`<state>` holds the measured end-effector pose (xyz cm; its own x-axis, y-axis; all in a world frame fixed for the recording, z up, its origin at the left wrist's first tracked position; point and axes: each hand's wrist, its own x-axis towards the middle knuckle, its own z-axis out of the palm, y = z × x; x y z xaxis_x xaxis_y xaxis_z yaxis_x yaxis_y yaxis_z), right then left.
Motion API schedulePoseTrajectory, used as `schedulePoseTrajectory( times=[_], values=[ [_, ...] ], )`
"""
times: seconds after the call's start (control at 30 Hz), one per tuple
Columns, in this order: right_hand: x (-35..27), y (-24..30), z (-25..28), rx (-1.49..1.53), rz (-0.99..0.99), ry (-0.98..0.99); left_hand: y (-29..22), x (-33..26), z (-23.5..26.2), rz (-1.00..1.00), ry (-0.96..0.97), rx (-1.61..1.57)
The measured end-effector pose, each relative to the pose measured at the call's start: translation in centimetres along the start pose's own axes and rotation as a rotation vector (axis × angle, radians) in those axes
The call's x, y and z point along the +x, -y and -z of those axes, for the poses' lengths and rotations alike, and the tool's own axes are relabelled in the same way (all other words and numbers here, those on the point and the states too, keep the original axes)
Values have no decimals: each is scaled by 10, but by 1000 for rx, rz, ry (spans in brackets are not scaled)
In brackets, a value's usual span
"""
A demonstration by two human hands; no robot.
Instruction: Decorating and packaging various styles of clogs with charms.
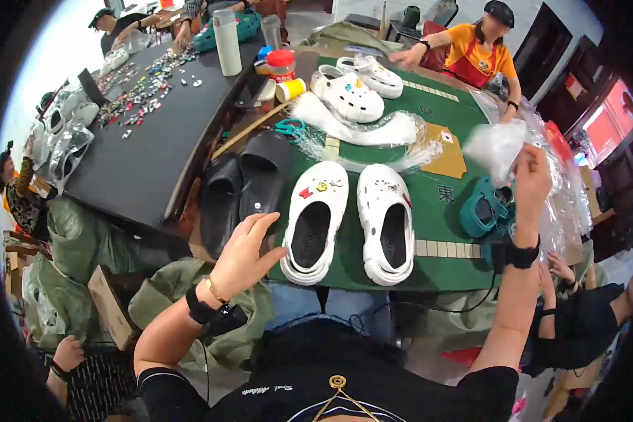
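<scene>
**Reaching for the left white clog while lifting a clear bag**

Working at the near edge of the green table mat (436, 211), where a pair of white clogs is lying side by side, toes pointing away. Hovering the left hand (243, 253) just beside the outer rim of the left white clog (315, 221), by its heel end; whether skin is touching the rubber, cannot tell. Keeping those fingers (259, 226) loosely spread and slightly curled, palm facing the clog, holding nothing. Raising the right hand (531, 184) well apart from the pair, above the teal clogs (484, 209) at the right edge of the mat. Pinching a crumpled clear plastic bag (498, 146) between thumb and fingertips, remaining fingers tucked close together.

Judging the step well done by: gripping the clog around the heel wall rather than over the top, sparing the small coloured charms (315, 188) on its front; keeping the bag's mouth opened and turned toward the clog before bringing the two together; avoiding knocking the right white clog (387, 221), lying just beside its partner. Minding also the black sandals (250, 186) resting close to the left, near the dark table (141, 155) strewn with small charms.
</scene>
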<state>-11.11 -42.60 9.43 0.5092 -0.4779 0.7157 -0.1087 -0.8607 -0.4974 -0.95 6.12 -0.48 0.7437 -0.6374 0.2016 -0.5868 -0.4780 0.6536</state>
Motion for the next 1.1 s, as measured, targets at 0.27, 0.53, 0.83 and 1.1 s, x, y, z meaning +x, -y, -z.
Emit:
schedulePoseTrajectory(
  times=[0.27, 0.53, 0.83, 1.1],
  values=[
    [-49, -33, -2, -282, -160, 281, 4, 6, -36, -15, -138, 21],
    [-157, 49, -94, 191, -205, 890, 33, 32, -68, 107, -117, -196],
    [-118, 55, -101, 211, -295, 882, 20, 22, -70, 120, -121, -190],
    [-90, -20, -217, -126, 263, 624, 22, 20, -59, 176, -108, -119]
  ],
)
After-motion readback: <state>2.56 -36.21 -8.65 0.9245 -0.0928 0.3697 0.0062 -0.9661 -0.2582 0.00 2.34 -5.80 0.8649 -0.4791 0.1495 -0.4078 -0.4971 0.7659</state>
